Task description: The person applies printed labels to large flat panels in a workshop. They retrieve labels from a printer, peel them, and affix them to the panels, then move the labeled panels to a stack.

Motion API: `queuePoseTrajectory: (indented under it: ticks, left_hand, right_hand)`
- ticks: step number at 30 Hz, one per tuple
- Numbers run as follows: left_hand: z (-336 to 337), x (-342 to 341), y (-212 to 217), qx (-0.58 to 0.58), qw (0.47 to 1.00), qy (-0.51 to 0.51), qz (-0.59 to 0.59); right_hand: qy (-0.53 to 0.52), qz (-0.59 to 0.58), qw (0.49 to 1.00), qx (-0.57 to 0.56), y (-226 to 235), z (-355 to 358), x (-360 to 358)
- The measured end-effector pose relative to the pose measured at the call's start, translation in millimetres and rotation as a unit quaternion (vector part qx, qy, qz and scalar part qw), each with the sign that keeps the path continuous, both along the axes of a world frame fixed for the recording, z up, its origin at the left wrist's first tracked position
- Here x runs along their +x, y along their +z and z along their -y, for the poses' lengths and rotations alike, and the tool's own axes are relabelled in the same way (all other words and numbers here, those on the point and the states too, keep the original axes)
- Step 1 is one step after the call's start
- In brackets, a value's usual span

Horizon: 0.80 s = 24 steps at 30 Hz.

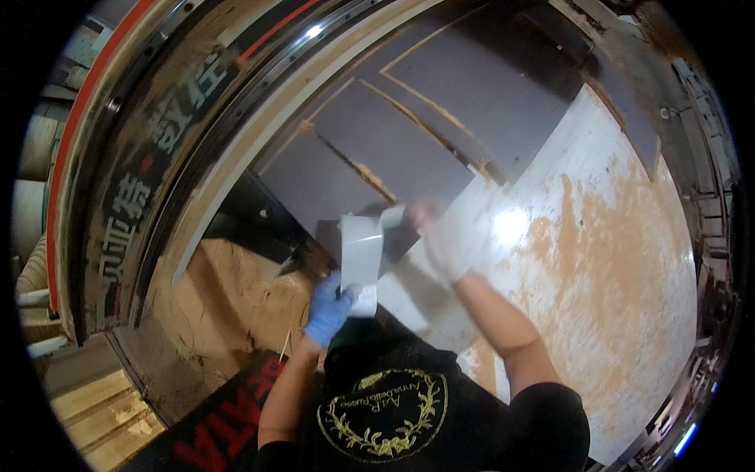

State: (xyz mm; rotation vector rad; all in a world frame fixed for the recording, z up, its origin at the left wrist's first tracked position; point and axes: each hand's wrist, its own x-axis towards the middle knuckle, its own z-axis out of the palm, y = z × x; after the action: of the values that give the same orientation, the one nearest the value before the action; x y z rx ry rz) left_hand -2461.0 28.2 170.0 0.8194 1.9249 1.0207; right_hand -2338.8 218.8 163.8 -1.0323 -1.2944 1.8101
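The fingers (347,294) of the left hand (324,311) (in a blue glove (325,323)) grip the near end of one white strip (362,252); the right hand (440,240) is blurred near its far end, its grip impossible to tell. Two forearms reach forward, the right one (503,318) slanting leftward. The strip is beside one dusty white board (543,169), long axis pointing away from the person, far end curling right.

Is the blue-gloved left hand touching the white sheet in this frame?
Touching. The head view shows it: the left hand has its gloved thumb lying across the lower part of the white sheet.
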Motion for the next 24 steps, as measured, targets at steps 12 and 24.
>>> queuePoseTrajectory:
  ticks: [12, 24]
  left_hand:
    - [-28, -35, 12, 0.209, 0.929, 0.209, 0.221]
    - [-57, -53, 18, 0.264, 0.856, 0.276, 0.347]
  right_hand:
    - [0.202, 0.425, 0.601, 0.646, -44, -51, -12]
    - [0.324, -0.114, 0.939, -0.01, 10, 41, -16]
